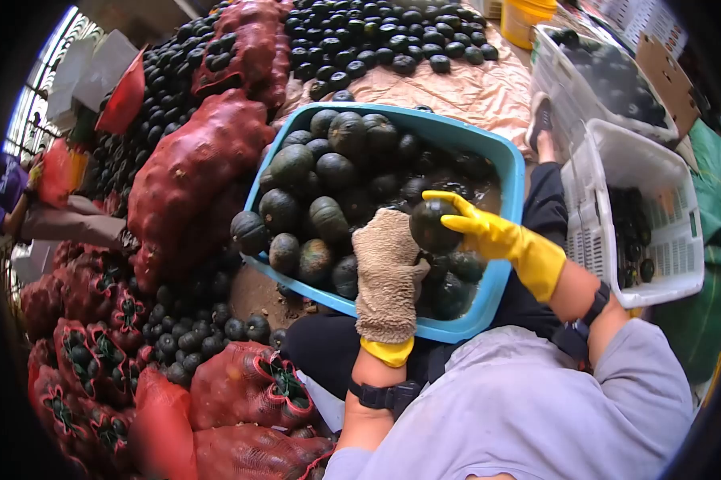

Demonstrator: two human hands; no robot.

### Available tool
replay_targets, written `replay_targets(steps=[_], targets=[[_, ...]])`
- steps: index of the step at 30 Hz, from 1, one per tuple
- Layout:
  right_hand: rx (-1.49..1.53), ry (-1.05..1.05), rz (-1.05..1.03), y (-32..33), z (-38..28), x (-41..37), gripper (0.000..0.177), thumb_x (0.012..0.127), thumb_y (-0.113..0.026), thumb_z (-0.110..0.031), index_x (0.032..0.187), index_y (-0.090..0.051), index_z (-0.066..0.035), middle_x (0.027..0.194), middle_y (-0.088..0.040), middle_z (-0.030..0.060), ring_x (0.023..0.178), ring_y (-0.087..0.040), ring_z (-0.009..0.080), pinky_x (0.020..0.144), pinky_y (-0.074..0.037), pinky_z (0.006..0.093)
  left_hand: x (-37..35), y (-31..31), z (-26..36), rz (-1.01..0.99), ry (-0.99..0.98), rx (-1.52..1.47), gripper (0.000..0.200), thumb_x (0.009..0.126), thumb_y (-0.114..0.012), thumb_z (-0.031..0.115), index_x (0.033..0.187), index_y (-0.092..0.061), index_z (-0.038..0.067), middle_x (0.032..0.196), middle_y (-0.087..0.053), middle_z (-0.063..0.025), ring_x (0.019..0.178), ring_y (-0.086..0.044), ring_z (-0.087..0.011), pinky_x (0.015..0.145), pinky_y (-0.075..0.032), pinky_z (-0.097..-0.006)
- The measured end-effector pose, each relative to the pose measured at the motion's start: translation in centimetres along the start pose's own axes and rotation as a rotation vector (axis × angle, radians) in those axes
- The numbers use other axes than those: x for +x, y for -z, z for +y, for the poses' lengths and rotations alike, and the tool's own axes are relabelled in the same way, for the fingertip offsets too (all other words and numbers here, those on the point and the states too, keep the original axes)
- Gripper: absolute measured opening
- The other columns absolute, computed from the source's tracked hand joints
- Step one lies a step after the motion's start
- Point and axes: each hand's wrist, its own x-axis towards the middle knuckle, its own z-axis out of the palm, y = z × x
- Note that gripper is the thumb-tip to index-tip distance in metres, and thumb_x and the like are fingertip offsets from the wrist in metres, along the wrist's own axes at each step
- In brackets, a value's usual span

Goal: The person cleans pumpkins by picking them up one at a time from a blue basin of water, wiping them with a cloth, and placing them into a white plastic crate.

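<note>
A blue tub (512, 184) stands before me, with many dark green squashes (292, 164) piled at its left and dark water on its right. Over the water, my right hand (492, 232), in a yellow rubber glove, grips a round dark green squash (434, 227) between its thumb and fingers. My left hand (386, 268) wears a brown terry mitt over a yellow glove, its fingers hidden inside. The mitt reaches over the tub's near rim, its tip close to the left side of the held squash. More squashes sit low in the water beneath my right hand.
Two white plastic crates (648, 292) stand at the right, holding squashes. Red mesh sacks (196, 176) of squashes lie at left and in the near left. Loose squashes (376, 36) cover a tan sheet (488, 88) behind the tub. Another person (64, 220) is at far left.
</note>
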Motion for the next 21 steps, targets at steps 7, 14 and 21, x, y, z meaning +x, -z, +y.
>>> replay_targets(steps=[7, 14, 21], targets=[[-0.948, 0.395, 0.604, -4.0, 6.2, 8.1, 0.055, 0.097, -0.08, -0.022, 0.147, -0.061, -0.008, 0.148, -0.059, 0.0207, 0.138, -0.057, 0.0329, 0.12, -0.042, 0.0426, -1.1, -0.6, 1.7, 0.183, 0.019, 0.071, 0.062, 0.092, -0.076, 0.016, 0.145, -0.048, 0.0, 0.135, -0.059, -0.0282, 0.121, -0.065, -0.0454, 0.101, -0.054, -0.0435], [-1.142, 0.808, 0.17, -9.7, 4.0, 1.8, 0.048, 0.085, -0.087, -0.01, 0.128, -0.066, -0.009, 0.137, -0.062, 0.0173, 0.131, -0.058, 0.0371, 0.117, -0.041, 0.0473, 1.0, 1.2, -0.8, 0.026, -0.234, 0.684, 0.041, 0.097, -0.059, 0.013, 0.136, -0.056, -0.001, 0.125, -0.062, -0.0176, 0.126, -0.059, -0.0319, 0.115, -0.043, -0.0411], [-0.808, 0.642, 0.12, -5.1, 6.0, 2.7, 0.038, 0.101, -0.074, -0.016, 0.136, -0.064, -0.005, 0.134, -0.064, 0.0118, 0.125, -0.06, 0.0263, 0.108, -0.047, 0.0368, -0.6, 2.8, 2.3, 0.015, -0.047, -0.244, 0.104, 0.082, -0.081, 0.012, 0.168, -0.025, 0.001, 0.162, -0.043, -0.0274, 0.151, -0.045, -0.0395, 0.128, -0.033, -0.0434]])
